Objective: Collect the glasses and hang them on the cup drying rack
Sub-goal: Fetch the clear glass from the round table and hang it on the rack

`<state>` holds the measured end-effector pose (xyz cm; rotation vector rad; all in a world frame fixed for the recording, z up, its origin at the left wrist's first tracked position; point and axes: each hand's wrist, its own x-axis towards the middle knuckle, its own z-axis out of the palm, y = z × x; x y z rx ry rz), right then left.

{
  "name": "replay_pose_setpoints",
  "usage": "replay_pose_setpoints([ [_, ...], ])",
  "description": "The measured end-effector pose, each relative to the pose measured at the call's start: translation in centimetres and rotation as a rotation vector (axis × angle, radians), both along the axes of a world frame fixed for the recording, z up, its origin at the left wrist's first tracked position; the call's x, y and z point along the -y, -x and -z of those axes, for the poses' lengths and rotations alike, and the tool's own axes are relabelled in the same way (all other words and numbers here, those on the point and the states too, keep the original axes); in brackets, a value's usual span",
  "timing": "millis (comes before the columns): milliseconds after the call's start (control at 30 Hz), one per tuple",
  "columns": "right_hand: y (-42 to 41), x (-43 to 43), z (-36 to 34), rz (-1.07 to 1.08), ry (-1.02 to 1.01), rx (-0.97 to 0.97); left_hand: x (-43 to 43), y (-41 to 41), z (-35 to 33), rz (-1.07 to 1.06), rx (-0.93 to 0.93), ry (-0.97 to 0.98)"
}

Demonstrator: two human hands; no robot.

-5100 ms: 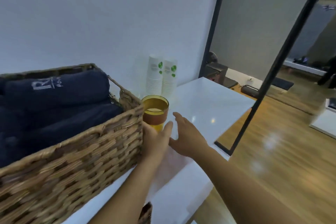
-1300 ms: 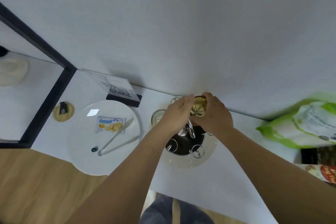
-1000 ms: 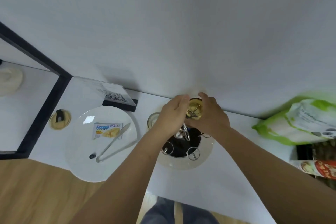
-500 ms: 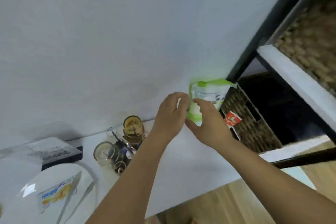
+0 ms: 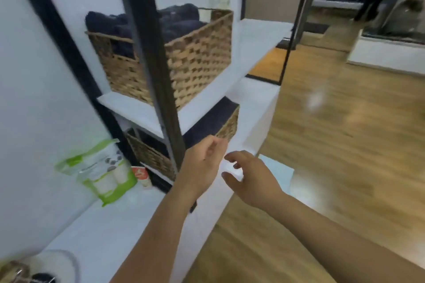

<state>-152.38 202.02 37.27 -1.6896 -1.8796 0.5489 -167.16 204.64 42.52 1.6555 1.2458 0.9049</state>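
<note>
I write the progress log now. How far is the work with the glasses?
Done: I cannot confirm; only an edge of the drying rack shows at bottom left, blurred. In hand: nothing; the left hand and right hand are both empty near the shelf. Left: no loose glass is visible.

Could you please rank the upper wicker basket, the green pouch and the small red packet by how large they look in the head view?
1. Upper wicker basket, clearly largest.
2. Green pouch.
3. Red packet, smallest; it stands right beside the pouch, so nearness barely matters.
</note>
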Motion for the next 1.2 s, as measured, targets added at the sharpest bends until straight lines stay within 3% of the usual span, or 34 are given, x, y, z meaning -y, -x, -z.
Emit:
replay_pose_setpoints([
  [333,-30.3,10.6,0.7,0.692,-0.048,-0.133,1.9,-32.2,0.9,0.514,-0.048,-0.045],
  [567,-45.7,18.9,1.8,1.113,0.013,-0.058,3.8,-53.1,3.7,0.91,-0.013,-0.001],
  [867,-60.0,24.4,-1.7,1.628,-0.053,-0.042,4.8,-74.9,3.1,1.273,0.029,0.062],
  [1200,-72.7,36.3,-0.8,1.987,-0.148,-0.036,18.0,-94.1,3.5,1.641,-0.006,-0.03],
])
